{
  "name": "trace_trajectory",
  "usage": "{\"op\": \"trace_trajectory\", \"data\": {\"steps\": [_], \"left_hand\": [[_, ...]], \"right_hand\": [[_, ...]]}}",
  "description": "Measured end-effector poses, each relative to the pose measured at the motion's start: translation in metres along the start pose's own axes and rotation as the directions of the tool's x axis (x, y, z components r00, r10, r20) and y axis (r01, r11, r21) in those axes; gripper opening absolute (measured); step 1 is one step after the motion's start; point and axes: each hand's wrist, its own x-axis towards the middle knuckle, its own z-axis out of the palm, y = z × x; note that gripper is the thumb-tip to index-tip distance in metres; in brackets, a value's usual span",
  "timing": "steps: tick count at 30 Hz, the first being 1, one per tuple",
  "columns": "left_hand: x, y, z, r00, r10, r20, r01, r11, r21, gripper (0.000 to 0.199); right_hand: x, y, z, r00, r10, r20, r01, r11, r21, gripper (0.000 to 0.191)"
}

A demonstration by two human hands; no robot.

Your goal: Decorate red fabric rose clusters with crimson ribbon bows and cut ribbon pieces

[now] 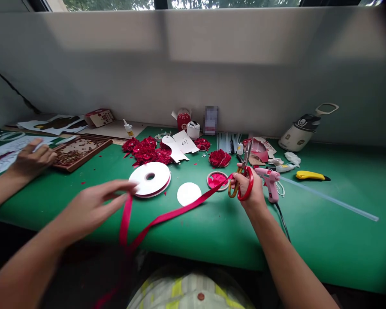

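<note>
My left hand (88, 210) is at the near left edge of a white spool (140, 174), thumb and forefinger closed about a red ribbon (125, 221). From there the ribbon drops past the table edge, and another stretch of it rises to my right hand (254, 189). That hand holds scissors (246, 154) with one red and one amber handle, blades pointing up, along with the ribbon's end. Between the hands lie a white paper disc (189, 194) and a round ring holding red pieces (216, 180).
A pink glue gun (270, 182) with a long clear stick and a yellow cutter (312, 175) lie at right. Red sequined pieces (146, 150) are heaped behind the spool. Another person's hand (34, 161) rests by a wooden tray (93, 155). A bottle (299, 133) stands by the wall.
</note>
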Motion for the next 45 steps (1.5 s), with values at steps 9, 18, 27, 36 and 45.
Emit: {"op": "trace_trajectory", "data": {"steps": [9,18,27,36,45], "left_hand": [[0.137,0.135,0.172,0.849,0.187,0.494,0.042,0.908,-0.416,0.045],[0.128,0.115,0.178,0.667,0.172,0.725,0.512,0.601,-0.614,0.032],[0.125,0.119,0.179,0.596,0.166,0.786,0.630,0.510,-0.586,0.026],[0.114,0.111,0.188,0.571,0.199,0.796,0.640,0.500,-0.584,0.021],[0.114,0.108,0.189,0.656,0.024,0.754,0.688,0.392,-0.611,0.018]], "right_hand": [[0.023,0.011,0.004,0.999,0.033,-0.025,-0.036,0.992,-0.122,0.041],[0.038,0.012,0.005,0.995,0.095,-0.035,-0.100,0.969,-0.225,0.035],[0.027,0.003,-0.020,0.996,0.059,0.064,-0.031,0.925,-0.379,0.040],[0.020,0.019,-0.006,0.988,0.118,0.096,-0.063,0.892,-0.447,0.039],[0.014,0.003,-0.010,0.966,0.219,0.138,-0.103,0.815,-0.570,0.043]]}}
